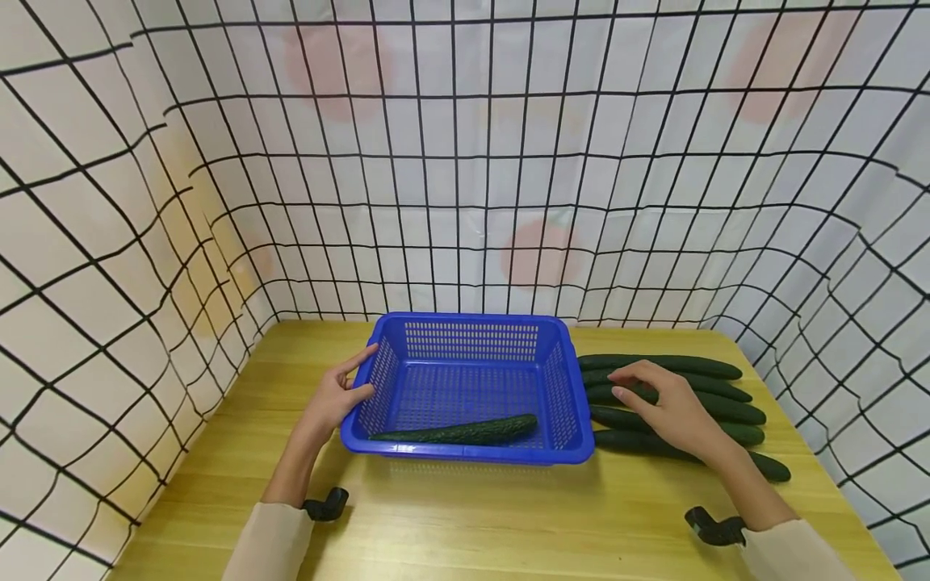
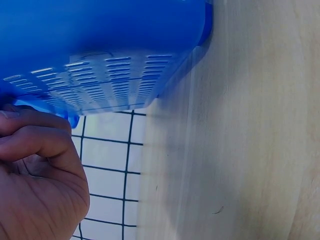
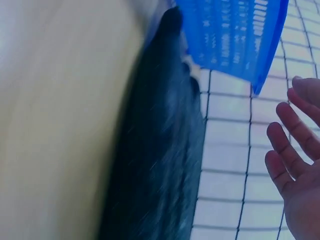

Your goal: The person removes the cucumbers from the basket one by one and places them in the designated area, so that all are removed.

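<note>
A blue plastic basket (image 1: 465, 456) with slotted sides sits mid-table, holding one cucumber (image 1: 465, 432) along its near side. My left hand (image 1: 337, 399) grips the basket's left rim, thumb and index finger on the edge; in the left wrist view the other fingers of this hand (image 2: 40, 160) curl beside the slotted wall. To the right of the basket, several dark green cucumbers (image 1: 726, 411) lie side by side. Above them hovers my right hand (image 1: 672, 407), holding nothing, its fingers spread and loosely bent in the right wrist view, beside the cucumber row (image 3: 155, 140).
Everything stands on a yellow wood-grain table (image 1: 494, 524). A black wire grid (image 1: 487, 153) over white sheeting rises behind the table and along both sides. Each wrist wears a black camera mount, one by the left sleeve (image 1: 269, 541), the other by the right sleeve (image 1: 792, 553).
</note>
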Motion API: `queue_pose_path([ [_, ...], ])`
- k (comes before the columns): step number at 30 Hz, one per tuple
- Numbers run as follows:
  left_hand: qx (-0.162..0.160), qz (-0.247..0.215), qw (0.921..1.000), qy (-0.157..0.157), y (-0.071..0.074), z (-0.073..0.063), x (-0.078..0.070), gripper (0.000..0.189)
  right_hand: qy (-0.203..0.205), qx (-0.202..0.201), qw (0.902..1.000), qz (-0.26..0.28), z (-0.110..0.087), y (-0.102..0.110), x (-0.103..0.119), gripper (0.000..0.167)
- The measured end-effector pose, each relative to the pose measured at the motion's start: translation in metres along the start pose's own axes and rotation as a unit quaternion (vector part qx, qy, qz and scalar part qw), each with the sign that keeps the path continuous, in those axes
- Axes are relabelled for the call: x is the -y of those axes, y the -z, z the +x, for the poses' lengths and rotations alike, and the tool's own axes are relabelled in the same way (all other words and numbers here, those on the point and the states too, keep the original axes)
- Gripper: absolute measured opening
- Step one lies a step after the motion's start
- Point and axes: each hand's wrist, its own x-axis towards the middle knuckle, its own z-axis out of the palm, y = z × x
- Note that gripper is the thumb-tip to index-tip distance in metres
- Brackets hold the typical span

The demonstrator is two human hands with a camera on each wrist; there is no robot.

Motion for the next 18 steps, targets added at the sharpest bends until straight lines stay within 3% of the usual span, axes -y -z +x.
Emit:
queue_pose_path([
  [6,-0.002,-0.001,1.0,0.001,0.0,-0.001,0.001,0.076,0.013,0.029,0.9989,0.033,0.02,-0.01,0.023,0.025],
  [18,0.0,-0.001,1.0,-0.004,0.001,0.001,0.001,0.077,0.027,0.072,0.9918,0.102,0.04,-0.032,0.059,0.037],
])
